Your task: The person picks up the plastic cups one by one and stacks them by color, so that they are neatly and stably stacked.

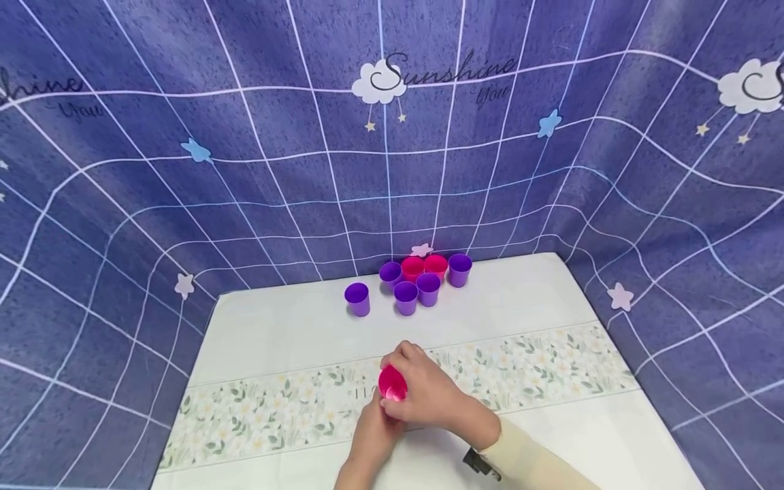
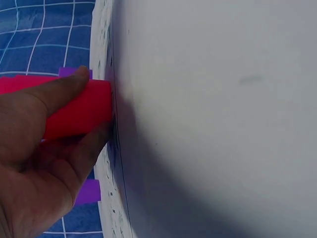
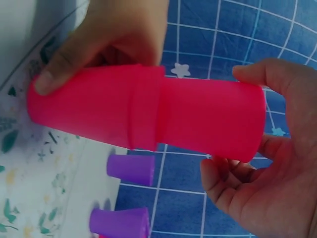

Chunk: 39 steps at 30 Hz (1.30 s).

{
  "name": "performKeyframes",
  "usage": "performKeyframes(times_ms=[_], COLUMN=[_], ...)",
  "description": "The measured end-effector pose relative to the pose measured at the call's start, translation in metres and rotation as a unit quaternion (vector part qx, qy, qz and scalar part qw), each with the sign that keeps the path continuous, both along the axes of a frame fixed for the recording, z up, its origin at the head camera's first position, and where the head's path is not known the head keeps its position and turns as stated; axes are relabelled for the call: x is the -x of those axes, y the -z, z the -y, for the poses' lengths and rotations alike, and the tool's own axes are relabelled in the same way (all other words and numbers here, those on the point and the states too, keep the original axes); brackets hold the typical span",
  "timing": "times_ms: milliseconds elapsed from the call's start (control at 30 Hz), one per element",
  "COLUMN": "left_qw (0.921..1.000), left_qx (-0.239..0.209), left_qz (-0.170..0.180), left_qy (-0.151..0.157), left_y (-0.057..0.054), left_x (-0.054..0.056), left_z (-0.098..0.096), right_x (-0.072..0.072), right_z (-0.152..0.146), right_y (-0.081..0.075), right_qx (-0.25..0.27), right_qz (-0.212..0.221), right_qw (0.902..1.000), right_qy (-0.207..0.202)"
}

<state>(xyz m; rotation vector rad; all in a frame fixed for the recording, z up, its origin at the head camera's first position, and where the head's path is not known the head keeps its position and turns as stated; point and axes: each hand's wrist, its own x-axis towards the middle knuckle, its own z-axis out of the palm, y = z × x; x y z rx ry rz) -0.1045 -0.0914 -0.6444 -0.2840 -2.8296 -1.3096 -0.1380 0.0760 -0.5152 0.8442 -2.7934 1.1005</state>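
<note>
In the right wrist view, my left hand point(image 3: 114, 39) grips pink cups point(image 3: 84, 106) by their narrow end; two rims show there, one nested in the other. Another pink cup point(image 3: 213, 116) sits partway into their mouth, its wider end outward. My right hand point(image 3: 282, 158) holds that outer end, thumb on one side and fingers curled on the other. Seen from the head, the right hand point(image 1: 425, 388) is above the left hand point(image 1: 373, 435), and the top cup's open mouth point(image 1: 392, 384) faces up. The lower cups are mostly hidden there.
Farther back on the white table point(image 1: 282, 320) stand several upright purple cups point(image 1: 405, 298) and two pink cups point(image 1: 435, 267), mostly grouped. One purple cup point(image 1: 358, 301) stands apart at left. A blue grid-patterned curtain point(image 1: 343, 177) rises behind and along both sides.
</note>
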Motion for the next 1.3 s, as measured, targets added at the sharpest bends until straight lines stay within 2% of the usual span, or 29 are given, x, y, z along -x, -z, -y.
performKeyframes(times_ms=[133,267,500,633,967,1300], left_qw=[0.9999,0.9996,0.9984,0.9986,0.9983,0.9980], left_qx=[0.015,0.026,0.053,0.048,0.013,-0.019], left_qz=[0.004,0.010,0.000,0.004,0.055,0.056], left_qy=[-0.001,-0.011,-0.019,-0.020,-0.013,-0.022], left_y=[-0.003,-0.006,-0.004,-0.005,-0.011,-0.019], left_x=[-0.004,-0.003,-0.004,-0.004,-0.002,-0.005], left_z=[-0.001,-0.002,-0.003,-0.003,-0.002,-0.006], right_x=[-0.004,-0.004,-0.006,-0.007,-0.007,-0.004], right_z=[0.002,0.003,0.003,0.004,0.004,0.004], right_y=[0.011,0.019,0.030,0.034,0.037,0.038], right_qx=[-0.016,-0.027,-0.059,-0.068,-0.066,-0.075], right_qz=[-0.007,-0.014,0.003,-0.004,0.022,0.007], right_qw=[0.9998,0.9995,0.9981,0.9976,0.9976,0.9971], right_qy=[-0.011,-0.012,-0.016,-0.011,-0.005,-0.011])
